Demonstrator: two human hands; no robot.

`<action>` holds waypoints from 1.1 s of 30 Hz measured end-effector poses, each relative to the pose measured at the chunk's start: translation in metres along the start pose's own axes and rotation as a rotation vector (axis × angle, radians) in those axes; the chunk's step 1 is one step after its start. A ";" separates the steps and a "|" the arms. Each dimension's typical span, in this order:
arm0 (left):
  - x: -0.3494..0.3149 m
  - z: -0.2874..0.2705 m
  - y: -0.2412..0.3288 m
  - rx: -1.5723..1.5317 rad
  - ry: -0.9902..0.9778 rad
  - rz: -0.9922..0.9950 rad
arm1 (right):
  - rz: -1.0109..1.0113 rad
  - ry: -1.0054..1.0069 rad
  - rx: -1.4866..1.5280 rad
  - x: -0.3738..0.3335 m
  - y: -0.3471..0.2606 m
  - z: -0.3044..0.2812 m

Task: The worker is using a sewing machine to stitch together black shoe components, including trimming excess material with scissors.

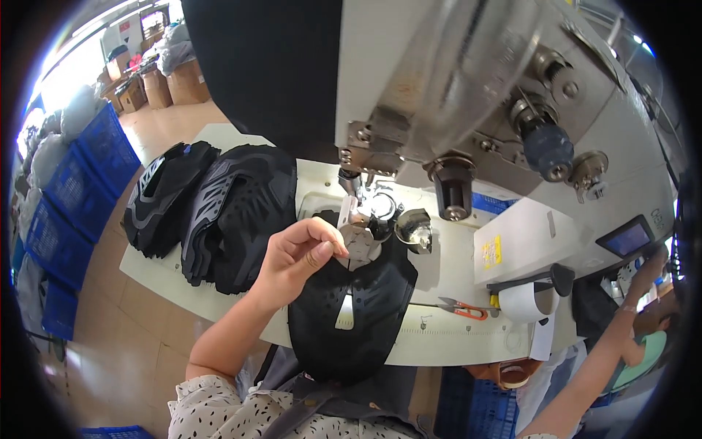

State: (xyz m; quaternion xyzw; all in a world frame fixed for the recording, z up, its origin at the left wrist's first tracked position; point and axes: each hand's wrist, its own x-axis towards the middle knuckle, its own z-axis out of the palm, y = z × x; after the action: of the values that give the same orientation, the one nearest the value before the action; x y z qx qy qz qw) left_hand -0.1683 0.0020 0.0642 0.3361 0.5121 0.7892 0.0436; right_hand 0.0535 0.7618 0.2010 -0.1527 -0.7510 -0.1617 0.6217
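Observation:
My left hand (301, 257) is at the sewing machine's needle area, thumb and forefinger pressed together. What they pinch, if anything, is too small to make out. Just below the fingers lies a black shoe upper (351, 311), perforated and with an open slot, its far end under the metal presser and guide parts (358, 238) and its near end hanging over the table edge. Far out to the right reaches my right arm, the right hand (646, 269) beside the machine's small screen (627, 240); its fingers are too blurred and dark to read.
Stacks of black shoe uppers (245, 212) lie left on the white table (172, 282). Orange-handled snips (468, 309) and a white roll (523, 304) are right of the work. The machine head (453, 88) overhangs. Blue crates (69, 190) line the left; another person (643, 358) sits at right.

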 end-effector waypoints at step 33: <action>-0.024 0.025 0.023 -0.013 -0.168 0.110 | 0.057 -0.281 0.079 -0.012 -0.006 -0.017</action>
State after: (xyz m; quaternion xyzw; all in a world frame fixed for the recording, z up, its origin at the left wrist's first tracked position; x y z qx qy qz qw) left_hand -0.1292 0.0004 0.0784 0.4283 0.4823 0.7628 0.0452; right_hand 0.0676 0.7485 0.1914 -0.1704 -0.8319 -0.0914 0.5202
